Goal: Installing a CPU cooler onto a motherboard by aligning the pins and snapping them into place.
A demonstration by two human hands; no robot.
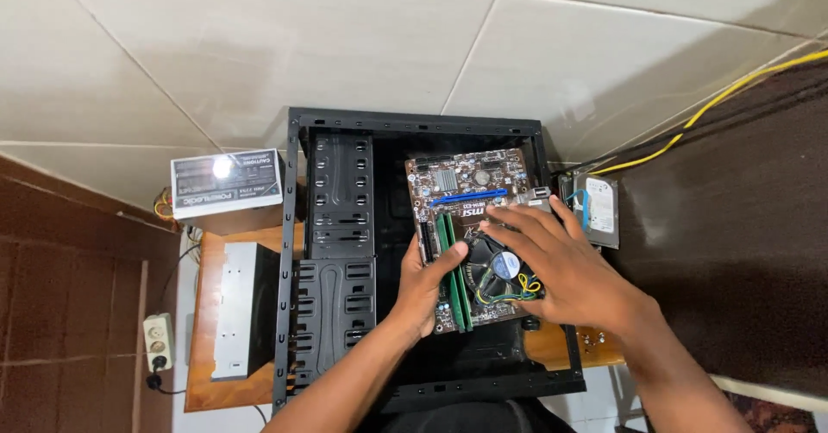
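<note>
Lying under both hands, motherboard (470, 200)

Under my left grip (427, 291) I see the motherboard (470, 191), brown matt laminate with shiny solder dots; its 2 green memory sticks (450, 265) look like glossy plastic. Beneath my right grip (565, 273) the cooler fan (504, 269) is dark, smooth plastic. Around both grips the computer case (341, 217) is black painted sheet metal, matt and perforated. Left of my left grip, the power supply (226, 181) is grey metal with a glare spot. The desk (203, 329) is smooth varnished wood. Right of my right grip, the hard drive (599, 209) shows bare metal.
</note>
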